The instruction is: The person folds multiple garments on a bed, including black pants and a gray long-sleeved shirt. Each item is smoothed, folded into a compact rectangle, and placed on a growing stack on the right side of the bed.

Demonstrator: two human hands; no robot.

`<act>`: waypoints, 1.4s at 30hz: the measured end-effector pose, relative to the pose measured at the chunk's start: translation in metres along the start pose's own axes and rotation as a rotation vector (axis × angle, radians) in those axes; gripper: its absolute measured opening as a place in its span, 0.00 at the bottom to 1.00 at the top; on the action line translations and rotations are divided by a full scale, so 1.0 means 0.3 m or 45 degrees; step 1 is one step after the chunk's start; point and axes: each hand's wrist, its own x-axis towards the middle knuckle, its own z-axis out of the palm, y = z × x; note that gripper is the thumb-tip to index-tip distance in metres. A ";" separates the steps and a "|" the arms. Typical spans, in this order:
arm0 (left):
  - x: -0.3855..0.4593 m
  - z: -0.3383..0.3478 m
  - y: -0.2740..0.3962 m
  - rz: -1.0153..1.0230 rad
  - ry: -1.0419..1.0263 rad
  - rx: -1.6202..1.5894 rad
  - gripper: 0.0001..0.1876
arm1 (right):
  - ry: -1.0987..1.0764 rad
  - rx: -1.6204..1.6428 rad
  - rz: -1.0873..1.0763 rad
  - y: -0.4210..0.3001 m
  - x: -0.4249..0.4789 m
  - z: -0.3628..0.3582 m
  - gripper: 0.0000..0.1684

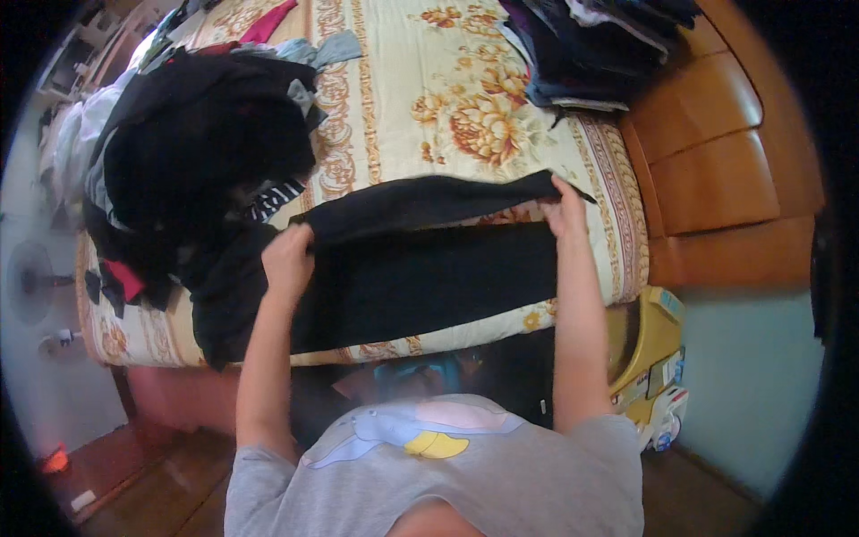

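A pair of black trousers [429,285] lies sideways across the near part of the bed, one leg flat on the bedspread. Its other leg [416,205] is stretched between my two hands, and a strip of bedspread shows between the legs near the right end. My left hand [288,258] is closed in a fist on the upper part of that leg. At the far end, my right hand [566,209] pinches the hem between thumb and fingers. The waist end runs left into dark cloth, where its outline is hard to make out.
A large heap of dark clothes [208,127] lies on the left of the floral bedspread [396,101]. Stacked folded clothes [590,54] are at the far right, beside the wooden headboard [711,161]. A yellow bin-like container [647,335] stands by the bed's near right corner.
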 end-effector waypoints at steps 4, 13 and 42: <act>-0.137 0.084 0.103 -0.074 -0.243 -0.050 0.14 | 0.240 -0.136 0.121 0.099 0.001 -0.178 0.12; -0.076 0.238 0.251 0.133 -0.067 -0.258 0.17 | -0.277 0.075 -0.219 -0.042 0.056 -0.094 0.19; -0.249 0.117 0.244 0.565 -0.151 -0.098 0.21 | -0.218 -1.356 0.214 -0.108 -0.160 -0.407 0.14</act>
